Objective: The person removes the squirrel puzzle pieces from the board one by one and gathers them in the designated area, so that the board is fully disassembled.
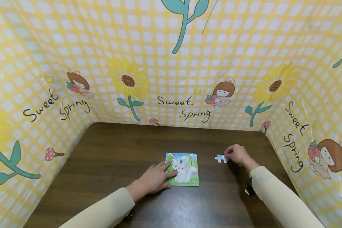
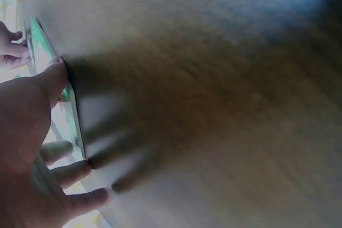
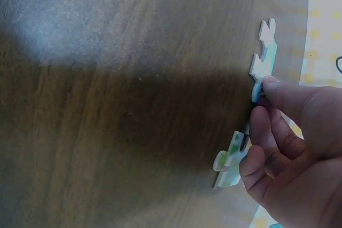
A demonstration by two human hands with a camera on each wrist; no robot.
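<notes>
A square jigsaw puzzle (image 1: 185, 171) with a white squirrel on a green background lies flat on the brown table. My left hand (image 1: 155, 177) rests on its left edge with fingers spread; in the left wrist view the thumb (image 2: 56, 76) reaches the puzzle's near edge. To the right of the puzzle, my right hand (image 1: 237, 153) pinches the end of a blue-and-white jigsaw piece (image 1: 220, 158) between thumb and fingers. In the right wrist view a green-and-white jigsaw piece (image 3: 231, 161) lies beside the curled lower fingers, partly hidden by them.
The dark wooden table (image 1: 117, 142) has rounded far corners. A yellow checked cloth (image 1: 171, 72) with printed flowers and figures encloses it at the back and both sides. A dark device (image 1: 249, 187) sits under the right wrist.
</notes>
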